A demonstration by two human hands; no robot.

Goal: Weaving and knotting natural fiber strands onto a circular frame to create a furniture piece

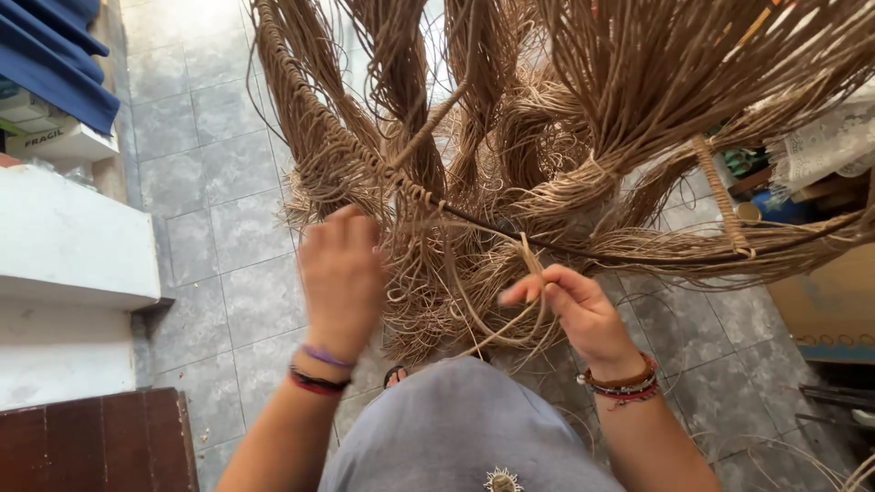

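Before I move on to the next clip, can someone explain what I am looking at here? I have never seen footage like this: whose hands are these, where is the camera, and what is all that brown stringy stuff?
There is no machine here. The one picture comes from a camera worn on a person's head, looking down past their grey shirt at their own two bare hands.

The brown stuff is a big hanging mass of cords, knotted in rows onto a thin dark rod that runs across the view.

The left hand is blurred, raised against the cords near the knotted edge; whether it grips anything cannot be told. The right hand pinches a loose strand that loops below it. Both wrists wear bracelets.

Below is a grey tiled floor. At left stand a white shelf and a dark wooden top; at right, a cardboard box.
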